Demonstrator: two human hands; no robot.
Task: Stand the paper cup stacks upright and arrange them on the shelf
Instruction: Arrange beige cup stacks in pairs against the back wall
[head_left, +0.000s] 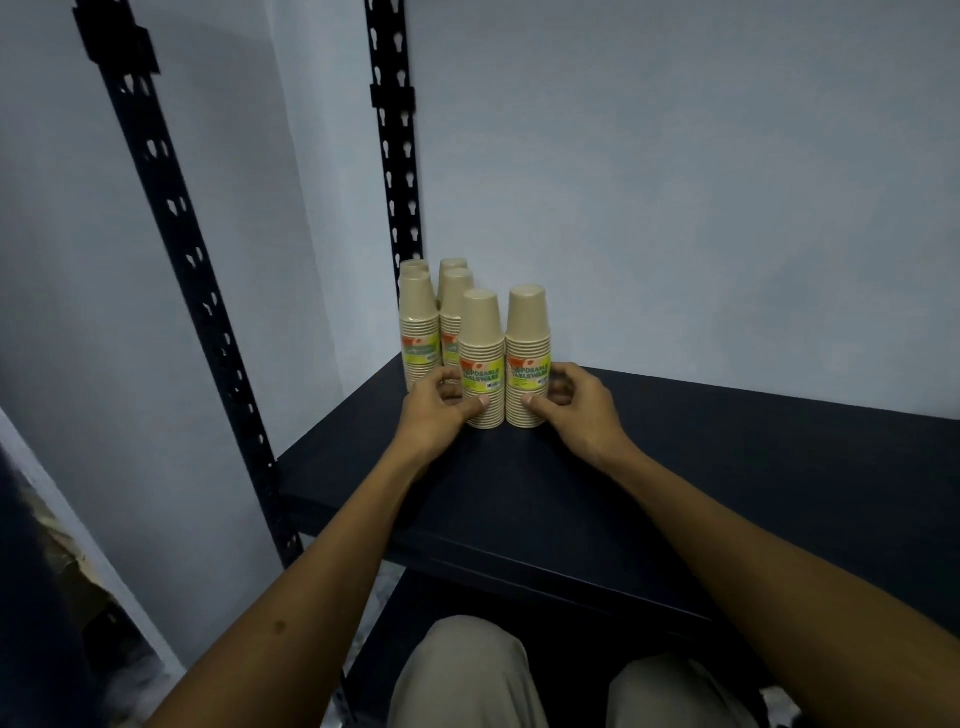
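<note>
— Where are the front two cup stacks found relative to the hands?

— The front left stack (482, 358) is gripped low down by the left hand (435, 410), thumb on its near face, fingers curled round its left side. The front right stack (528, 356) is held likewise by the right hand (574, 405). Both stand upright, touching each other.

— And the rest?

— Four more stacks (436, 312) are seen upright just behind, near the back corner.

— What is the surface?

— A dark shelf (649, 493) is carried on black slotted uprights (395, 156) against a pale grey wall (675, 182). Khaki-trousered knees (467, 670) are seen below the shelf edge.
</note>
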